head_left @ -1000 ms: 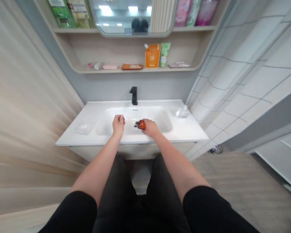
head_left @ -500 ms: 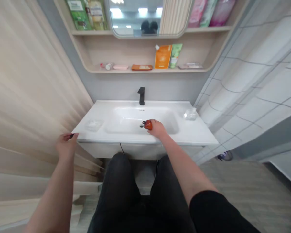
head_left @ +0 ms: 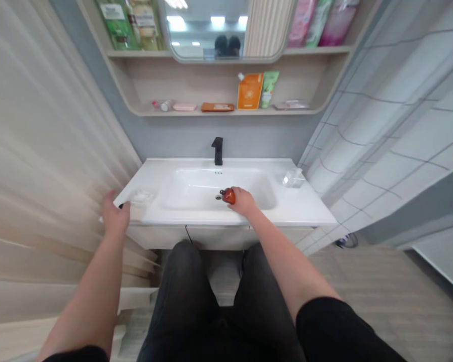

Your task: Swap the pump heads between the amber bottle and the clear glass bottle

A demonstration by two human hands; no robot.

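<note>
My right hand (head_left: 244, 201) is closed around a small orange-brown bottle (head_left: 229, 195) with a dark top, held low over the white sink basin (head_left: 196, 183) near the drain. My left hand (head_left: 115, 216) is out at the front left corner of the sink counter (head_left: 309, 208), blurred by motion. Its fingers look pinched on a small dark thing that I cannot make out. A clear dish (head_left: 140, 197) lies on the counter just right of that hand.
A black faucet (head_left: 218, 150) stands at the back of the basin. Another clear dish (head_left: 293, 178) sits at the right rear. The wooden shelf (head_left: 226, 111) above holds an orange pouch (head_left: 249, 91), a green tube and flat packets. Ribbed panel left, tiled wall right.
My left hand left the basin, swung out to the left, and has now come back up to the counter's front left corner. My right hand has kept the bottle over the basin.
</note>
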